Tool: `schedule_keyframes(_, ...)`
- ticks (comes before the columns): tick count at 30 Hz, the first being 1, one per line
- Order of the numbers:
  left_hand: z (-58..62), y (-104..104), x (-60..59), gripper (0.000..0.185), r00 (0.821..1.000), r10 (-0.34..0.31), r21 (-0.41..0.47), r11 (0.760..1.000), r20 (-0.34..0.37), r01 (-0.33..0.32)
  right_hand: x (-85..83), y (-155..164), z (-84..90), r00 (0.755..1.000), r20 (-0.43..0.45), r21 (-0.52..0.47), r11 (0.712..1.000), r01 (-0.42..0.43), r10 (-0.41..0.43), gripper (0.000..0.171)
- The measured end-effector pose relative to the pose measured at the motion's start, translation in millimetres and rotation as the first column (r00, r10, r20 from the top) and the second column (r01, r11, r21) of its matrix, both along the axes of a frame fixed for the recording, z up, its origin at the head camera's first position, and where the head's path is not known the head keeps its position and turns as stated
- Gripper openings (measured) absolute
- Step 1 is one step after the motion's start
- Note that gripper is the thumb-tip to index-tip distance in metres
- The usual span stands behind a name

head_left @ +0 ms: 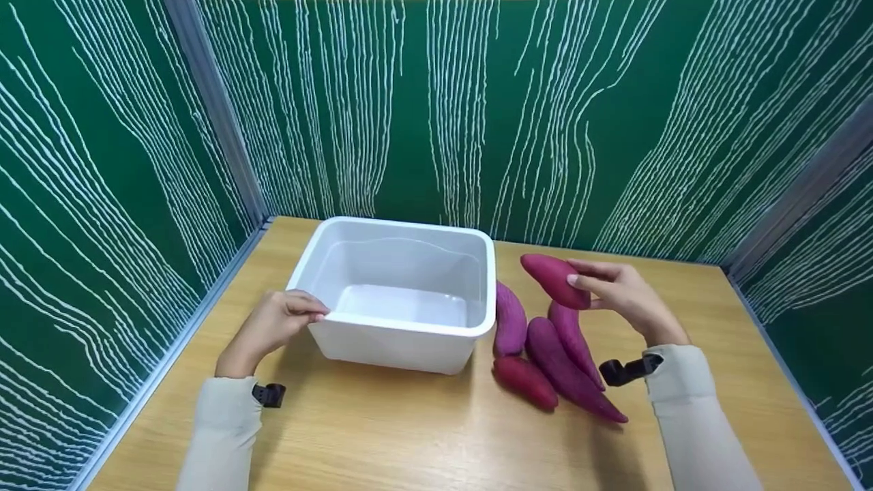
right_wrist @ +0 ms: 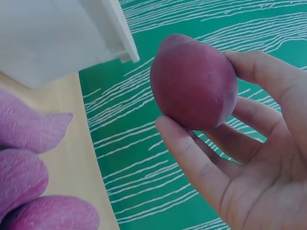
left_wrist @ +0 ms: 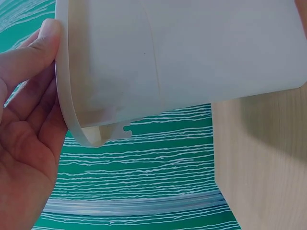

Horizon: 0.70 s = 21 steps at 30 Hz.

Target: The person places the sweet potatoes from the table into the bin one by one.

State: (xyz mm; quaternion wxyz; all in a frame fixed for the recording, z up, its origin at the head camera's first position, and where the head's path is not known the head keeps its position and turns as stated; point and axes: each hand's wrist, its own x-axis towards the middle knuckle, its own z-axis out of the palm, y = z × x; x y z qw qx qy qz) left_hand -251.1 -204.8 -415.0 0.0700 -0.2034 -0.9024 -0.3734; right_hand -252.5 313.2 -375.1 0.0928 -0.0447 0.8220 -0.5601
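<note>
Five purple sweet potatoes are in view, and none is yet in the white tub (head_left: 401, 239) at the centre of the head view. Four of them (head_left: 545, 348) lie bunched on the wooden table (head_left: 409, 436) just right of the tub, the nearest touching its side. The fifth potato (head_left: 554, 278) is held off the table in the right hand (head_left: 624, 290), right of centre, fingers and thumb curled round one end. The left hand (head_left: 276, 324), left of centre, pinches the tub's near-left rim, steadying it. Judged from this, the loading looks barely begun: one potato lifted, four waiting, the tub bare. No brand, label or writing can be read anywhere, only white-streaked green walls (head_left: 477, 102).
</note>
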Motion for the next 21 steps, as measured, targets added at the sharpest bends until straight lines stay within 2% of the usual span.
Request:
schedule_keyframes(14,2.9,1,0.5,0.015,0.997,0.036,-0.006,0.999,0.064,-0.036,-10.3,-26,15.5,1.0,0.007,0.117,0.993,-0.024,0.024,0.067)
schedule_keyframes(21,0.2,1,-0.3,0.015,0.999,0.021,0.012,1.0,0.044,-0.022,-17.8,-41,19.0,0.999,-0.002,0.144,0.988,-0.048,0.049,0.061)
